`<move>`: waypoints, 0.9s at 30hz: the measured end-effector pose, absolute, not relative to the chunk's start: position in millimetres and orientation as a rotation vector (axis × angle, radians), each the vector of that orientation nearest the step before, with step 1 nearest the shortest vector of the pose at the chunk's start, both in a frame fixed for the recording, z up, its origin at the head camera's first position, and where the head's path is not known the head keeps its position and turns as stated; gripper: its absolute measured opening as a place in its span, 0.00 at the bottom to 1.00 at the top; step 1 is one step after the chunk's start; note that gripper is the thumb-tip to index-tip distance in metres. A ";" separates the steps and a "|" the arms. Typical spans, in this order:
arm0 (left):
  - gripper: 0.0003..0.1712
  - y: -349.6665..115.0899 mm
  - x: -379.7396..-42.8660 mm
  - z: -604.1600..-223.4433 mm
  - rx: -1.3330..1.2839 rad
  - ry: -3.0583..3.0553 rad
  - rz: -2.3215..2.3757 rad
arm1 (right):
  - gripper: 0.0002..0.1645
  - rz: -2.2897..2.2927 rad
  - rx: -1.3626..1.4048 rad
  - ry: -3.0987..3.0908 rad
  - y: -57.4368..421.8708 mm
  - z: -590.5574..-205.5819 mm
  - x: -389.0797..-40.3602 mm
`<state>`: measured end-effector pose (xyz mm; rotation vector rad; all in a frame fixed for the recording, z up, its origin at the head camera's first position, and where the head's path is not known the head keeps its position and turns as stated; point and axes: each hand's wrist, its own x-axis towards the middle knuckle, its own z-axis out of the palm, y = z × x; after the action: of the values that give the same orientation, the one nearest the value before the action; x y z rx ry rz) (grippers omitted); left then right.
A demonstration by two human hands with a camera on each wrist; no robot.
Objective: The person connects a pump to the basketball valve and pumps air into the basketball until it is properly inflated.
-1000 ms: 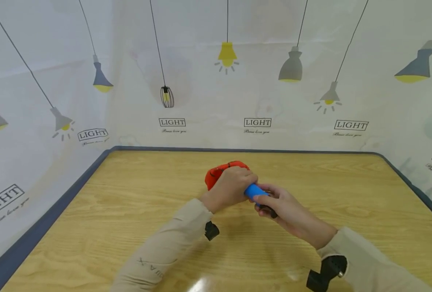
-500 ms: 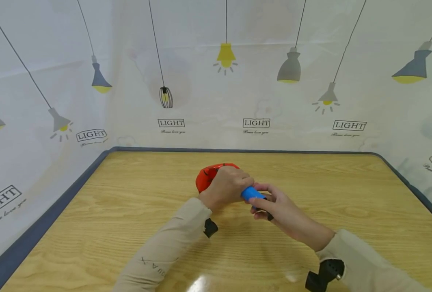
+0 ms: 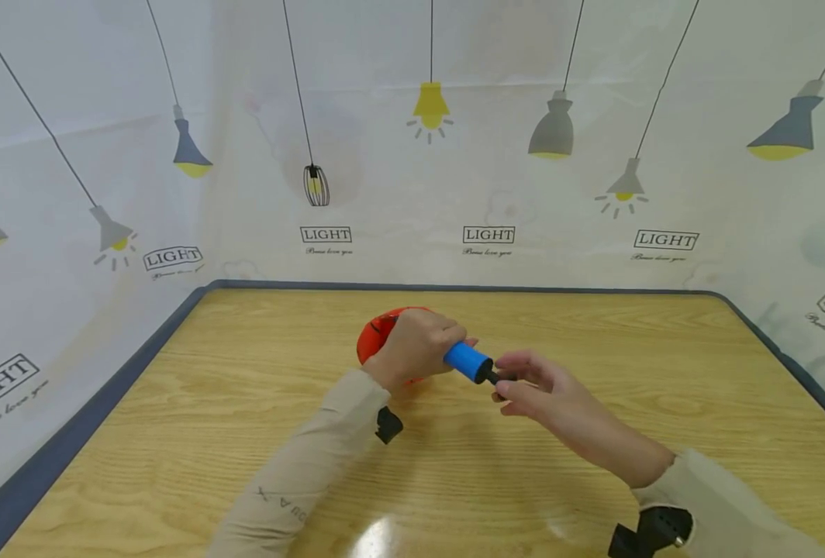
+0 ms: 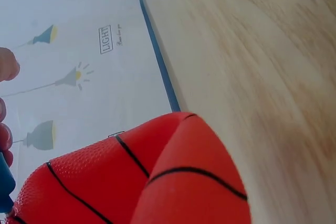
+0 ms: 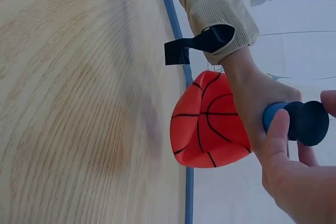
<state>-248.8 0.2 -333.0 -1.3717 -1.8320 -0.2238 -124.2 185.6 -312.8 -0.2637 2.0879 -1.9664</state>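
Note:
A partly deflated red basketball [image 3: 373, 339] with black lines is behind my left hand [image 3: 415, 345] in the head view. The left hand grips the blue barrel of a small hand pump [image 3: 467, 361]. In the left wrist view, the dented ball [image 4: 194, 192] fills the bottom, with the pump's blue end [image 4: 5, 182] at its left. My right hand [image 3: 559, 399] holds the black pump handle [image 5: 311, 123] between thumb and fingers, and a short black rod shows between handle and barrel. The folded side of the ball [image 5: 210, 121] faces the right wrist camera. Where pump and ball join is mostly hidden.
A wood-grain table [image 3: 245, 434] lies under both hands. Behind it and at its sides stands a pale backdrop [image 3: 384, 155] printed with hanging lamps, edged by a dark blue border. Black wrist mounts [image 3: 653, 531] sit on both beige sleeves.
The right hand has drawn the handle out to the right, so the black rod now shows. The left hand, barrel and ball have shifted left.

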 end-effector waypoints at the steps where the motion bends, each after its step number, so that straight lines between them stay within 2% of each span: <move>1: 0.17 -1.1 -249.7 -332.3 -1.372 -1.836 -0.220 | 0.26 -1.966 -0.277 2.097 186.7 -312.9 -124.0; 11: 0.13 -8.5 -251.3 -330.6 -1.459 -1.893 -0.138 | 0.21 -1.956 -0.377 2.157 187.2 -312.9 -123.2; 27: 0.17 -10.0 -257.9 -330.2 -1.466 -1.754 -0.110 | 0.17 -1.861 -0.539 2.244 187.0 -316.0 -122.3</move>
<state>-257.9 -10.0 -330.2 -1.4656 -1.7538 -0.1098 -122.3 187.0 -316.0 -0.5388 2.2444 -1.8613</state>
